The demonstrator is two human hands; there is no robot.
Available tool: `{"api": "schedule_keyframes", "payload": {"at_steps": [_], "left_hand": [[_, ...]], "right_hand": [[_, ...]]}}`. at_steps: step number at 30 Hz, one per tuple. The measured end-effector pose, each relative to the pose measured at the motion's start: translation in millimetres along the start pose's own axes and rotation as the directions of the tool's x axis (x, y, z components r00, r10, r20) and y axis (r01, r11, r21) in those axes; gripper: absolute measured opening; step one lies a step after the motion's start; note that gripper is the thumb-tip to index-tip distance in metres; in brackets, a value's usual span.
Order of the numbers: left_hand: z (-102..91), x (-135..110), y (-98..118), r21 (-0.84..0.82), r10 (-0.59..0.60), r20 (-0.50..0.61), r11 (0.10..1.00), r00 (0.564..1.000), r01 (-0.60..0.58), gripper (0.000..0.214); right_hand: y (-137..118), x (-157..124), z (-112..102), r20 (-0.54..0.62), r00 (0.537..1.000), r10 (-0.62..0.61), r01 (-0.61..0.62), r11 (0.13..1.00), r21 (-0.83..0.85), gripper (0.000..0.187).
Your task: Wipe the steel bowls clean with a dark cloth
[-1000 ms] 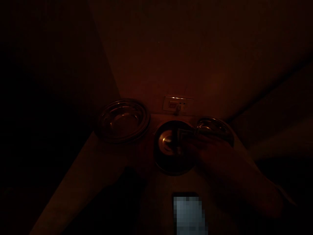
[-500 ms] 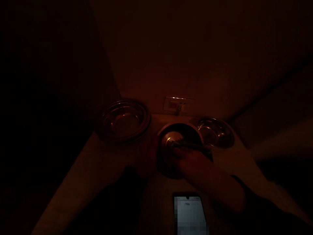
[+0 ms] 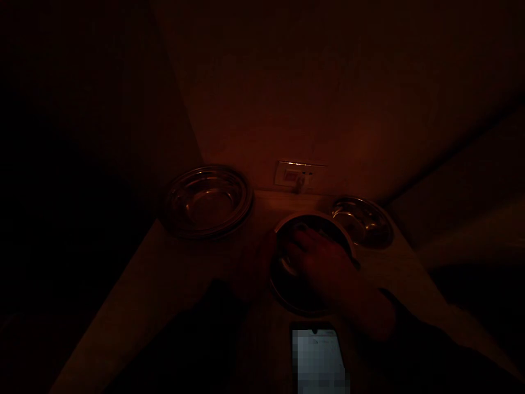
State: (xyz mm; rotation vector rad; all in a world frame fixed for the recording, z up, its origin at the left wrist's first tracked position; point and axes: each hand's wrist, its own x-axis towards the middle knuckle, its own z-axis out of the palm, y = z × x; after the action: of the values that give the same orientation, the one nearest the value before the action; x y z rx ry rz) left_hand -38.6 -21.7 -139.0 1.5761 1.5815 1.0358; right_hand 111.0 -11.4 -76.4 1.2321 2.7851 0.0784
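Observation:
The scene is very dark. A round steel bowl [image 3: 310, 218] sits in the middle of a pale counter [image 3: 164, 284]. My right hand [image 3: 324, 268] reaches into the bowl from the right. Its fingers are bent and pressed against the inside, and whatever is under them is hidden. My left hand [image 3: 261, 261] is dimly seen at the bowl's left rim and seems to grip it. A dark sleeve covers that arm.
A wide steel plate [image 3: 207, 201] stands at the back left, and a smaller steel bowl [image 3: 361, 221] at the back right. A wall socket [image 3: 299, 175] is behind them. A lit phone [image 3: 318, 355] lies at the near edge. Walls close in on both sides.
My right hand has moved left from the bowl's right edge down into the bowl. The bowl has shifted slightly nearer and to the right.

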Motion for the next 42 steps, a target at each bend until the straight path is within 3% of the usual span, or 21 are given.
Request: {"api": "schedule_keyframes", "payload": {"at_steps": [6, 11, 14, 17, 20, 22, 25, 32, 36, 42], "left_hand": [[-2.1, -0.8, -2.1, -0.016, -0.021, -0.014, 1.0, 1.0, 0.021, 0.043], [-4.7, -1.5, 8.4, -0.207, -0.078, 0.015, 0.975, 0.997, 0.079, 0.045], [-5.3, 1.1, 6.4, -0.205, -0.068, 0.026, 0.976, 0.997, 0.072, 0.037], [-2.3, 5.7, -2.8, -0.296, -0.011, 0.073, 0.955, 0.997, 0.032, 0.033], [3.1, 10.2, -9.7, -0.513, -0.006, 0.106, 0.856, 0.994, 0.06, 0.037], [5.1, 11.4, -10.3, -0.566, -0.024, 0.092, 0.821, 0.995, 0.072, 0.041], [2.8, 9.2, -5.0, -0.498, -0.008, 0.051, 0.867, 0.999, 0.032, 0.043], [-10.3, 0.7, 15.7, -0.37, 0.055, 0.09, 0.929, 0.994, -0.018, 0.042], [-8.8, 1.7, 15.3, -0.26, 0.071, 0.061, 0.964, 0.996, -0.052, 0.038], [-6.7, 2.8, 11.5, -0.303, 0.104, 0.095, 0.95, 0.99, -0.071, 0.041]], "right_hand": [[-0.5, -8.1, 7.0, 0.02, 0.983, -0.182, 0.179, 0.978, 0.108, 0.023], [15.4, -18.8, 7.5, 0.129, 0.967, -0.221, 0.194, 0.962, 0.19, 0.024], [24.7, -24.5, 1.7, 0.104, 0.969, -0.223, 0.201, 0.961, 0.19, 0.024], [33.1, -28.2, -11.0, 0.043, 0.987, -0.155, 0.144, 0.97, 0.197, 0.025], [38.5, -29.5, -24.5, -0.03, 0.999, -0.018, 0.023, 0.981, 0.192, 0.021], [38.8, -30.5, -29.1, -0.097, 0.992, 0.083, -0.062, 0.976, 0.208, 0.02], [32.6, -35.4, -26.5, -0.171, 0.969, 0.179, -0.123, 0.948, 0.293, 0.023], [5.9, -52.4, 2.9, -0.292, 0.935, 0.201, -0.019, 0.852, 0.524, 0.026], [0.3, -52.9, 14.9, -0.301, 0.944, 0.133, 0.031, 0.874, 0.485, 0.028], [1.2, -55.6, 16.3, -0.262, 0.964, 0.055, 0.053, 0.92, 0.388, 0.027]]}}
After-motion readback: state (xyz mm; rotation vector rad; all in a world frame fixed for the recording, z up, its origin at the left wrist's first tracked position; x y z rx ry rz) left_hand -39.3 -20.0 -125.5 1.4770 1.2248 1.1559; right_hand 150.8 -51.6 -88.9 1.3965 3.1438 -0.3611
